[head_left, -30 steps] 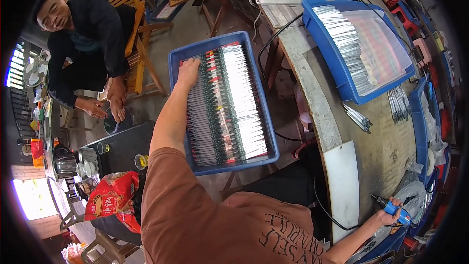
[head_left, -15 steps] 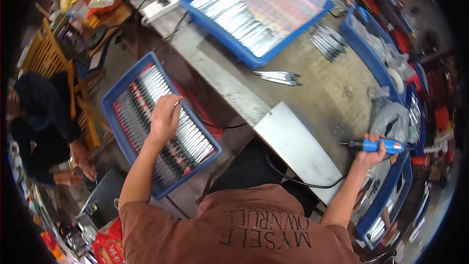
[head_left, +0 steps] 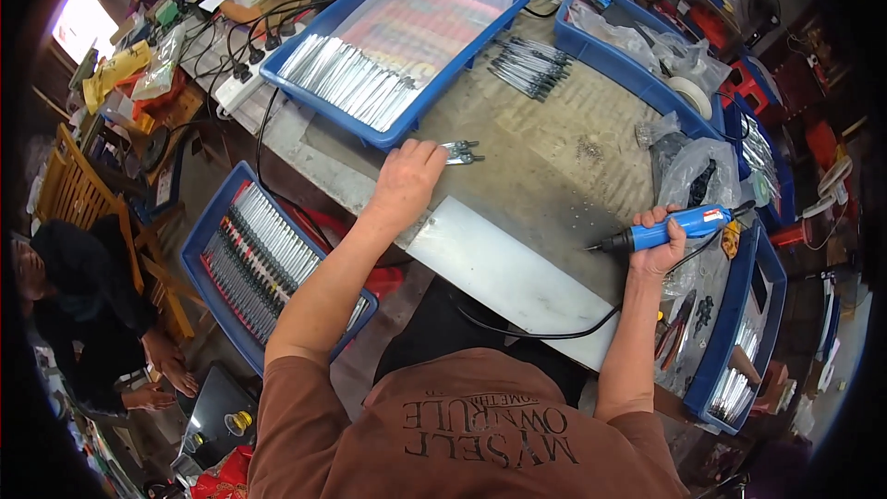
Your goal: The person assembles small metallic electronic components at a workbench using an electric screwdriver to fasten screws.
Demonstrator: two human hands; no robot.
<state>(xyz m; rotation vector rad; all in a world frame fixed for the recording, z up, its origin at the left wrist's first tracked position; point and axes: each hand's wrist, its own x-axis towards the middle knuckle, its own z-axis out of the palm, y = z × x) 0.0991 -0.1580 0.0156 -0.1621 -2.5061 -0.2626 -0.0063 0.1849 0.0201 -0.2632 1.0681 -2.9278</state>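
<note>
Just beside left hand (head_left: pixel 404 183): metal parts (head_left: pixel 459 152)

The desk (head_left: pixel 554 157) in front of me is carrying a blue tray (head_left: pixel 393 42) of silvery metal pieces at its far left, with a loose bundle of metal pieces (head_left: pixel 531 65) lying just beside it. A pale metal plate (head_left: pixel 513 277) is lying along the near edge, and crumpled plastic bags (head_left: pixel 688 166) are sitting toward the right.

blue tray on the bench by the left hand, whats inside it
The blue tray holds a row of slim silvery metal parts along its near side; a clear sheet covers reddish contents farther back, too blurred to identify.
</note>
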